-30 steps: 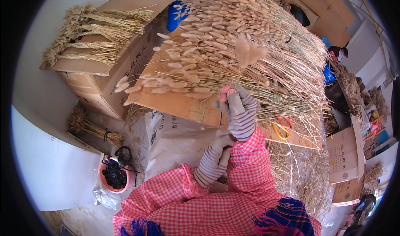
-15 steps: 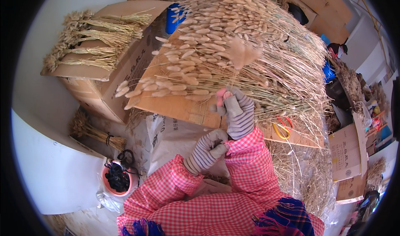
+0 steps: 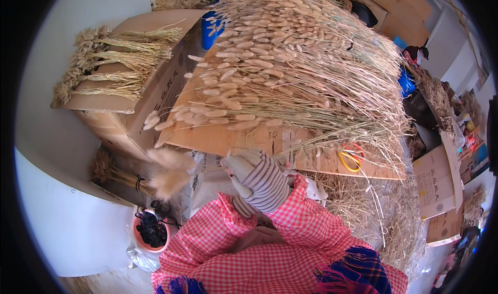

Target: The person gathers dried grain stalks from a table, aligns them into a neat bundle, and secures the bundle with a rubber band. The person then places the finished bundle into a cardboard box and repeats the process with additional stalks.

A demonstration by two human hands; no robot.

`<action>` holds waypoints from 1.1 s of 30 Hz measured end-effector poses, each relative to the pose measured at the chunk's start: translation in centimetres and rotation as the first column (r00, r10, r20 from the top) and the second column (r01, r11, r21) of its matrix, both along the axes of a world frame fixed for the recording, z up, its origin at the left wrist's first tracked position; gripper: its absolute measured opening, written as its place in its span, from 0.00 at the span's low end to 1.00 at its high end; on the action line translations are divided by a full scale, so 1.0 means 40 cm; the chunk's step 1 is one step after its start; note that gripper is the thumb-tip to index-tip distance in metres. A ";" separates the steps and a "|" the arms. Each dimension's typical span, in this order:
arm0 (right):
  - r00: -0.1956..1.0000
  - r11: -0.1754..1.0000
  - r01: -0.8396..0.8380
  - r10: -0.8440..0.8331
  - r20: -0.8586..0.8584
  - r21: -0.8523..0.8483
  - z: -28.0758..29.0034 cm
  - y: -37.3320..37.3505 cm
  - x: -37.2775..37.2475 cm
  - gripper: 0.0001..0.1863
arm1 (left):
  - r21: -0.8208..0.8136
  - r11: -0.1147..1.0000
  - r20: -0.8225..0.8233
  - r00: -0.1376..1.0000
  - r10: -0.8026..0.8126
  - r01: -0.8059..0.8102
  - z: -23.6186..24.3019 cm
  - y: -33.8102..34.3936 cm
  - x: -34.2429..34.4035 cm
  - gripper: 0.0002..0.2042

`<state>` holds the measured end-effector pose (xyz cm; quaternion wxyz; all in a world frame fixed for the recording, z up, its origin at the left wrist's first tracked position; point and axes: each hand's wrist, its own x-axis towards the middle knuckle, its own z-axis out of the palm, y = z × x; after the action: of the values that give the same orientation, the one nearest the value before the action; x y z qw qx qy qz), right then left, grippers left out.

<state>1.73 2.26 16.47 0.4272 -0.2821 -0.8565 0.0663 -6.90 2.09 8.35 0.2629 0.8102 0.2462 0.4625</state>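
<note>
My right hand, in a striped knit glove, is closed and lies over my left hand in front of my body. Most of the left hand is hidden beneath it, its fingers too. From the hands, thin stems run left to fluffy dried grass heads, blurred by motion; the right hand is closed about these stems. Just beyond the hands is the near edge of a wooden board, with a large pile of dried grass with oval heads on it.
Scissors with yellow and red handles lie on the board's near right part. Tied bundles rest on a cardboard box at left. Below it stand another bundle and a pink bucket of black strips. Loose straw covers the floor at right.
The right hand has come down and left, off the pile's edge and over the left hand. The fluffy heads, upright above the hand before, now point left.
</note>
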 end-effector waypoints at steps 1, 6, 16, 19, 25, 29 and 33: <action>0.999 0.992 0.041 -0.043 0.015 0.118 -0.002 0.002 -0.004 0.20 | -0.012 1.000 -0.014 1.000 0.003 -0.003 -0.013 -0.003 -0.003 0.21; 0.971 0.973 0.136 -0.168 0.172 0.185 -0.007 0.037 0.015 0.14 | -0.080 0.997 -0.156 0.988 0.003 -0.015 -0.027 -0.019 -0.026 0.22; 0.757 0.984 0.097 -0.172 0.631 0.151 -0.074 0.092 0.001 0.19 | -0.828 0.312 0.428 0.885 -0.185 0.465 0.217 -0.106 -0.091 0.18; 0.721 0.986 0.091 -0.164 0.673 0.143 -0.069 0.099 0.000 0.19 | -0.823 0.238 0.547 0.833 0.084 0.516 0.223 -0.120 -0.057 0.17; 0.960 0.964 0.121 -0.053 0.275 -0.235 -0.028 0.125 0.051 0.15 | -0.798 0.478 0.424 0.905 0.015 0.366 0.142 -0.118 -0.037 0.16; 0.999 0.991 0.054 -0.054 0.006 -0.125 -0.027 0.108 0.064 0.10 | -0.800 0.572 0.359 0.908 0.218 0.179 0.099 -0.099 -0.054 0.16; 0.987 0.975 0.105 -0.077 0.144 -0.196 -0.034 0.107 0.087 0.12 | -0.783 0.611 0.481 0.740 0.470 0.121 0.099 -0.100 -0.059 0.19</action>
<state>5.21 6.56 15.11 0.3395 -0.3669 -0.8585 0.1144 -9.27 -1.92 12.31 0.6011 0.3734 0.3969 0.5845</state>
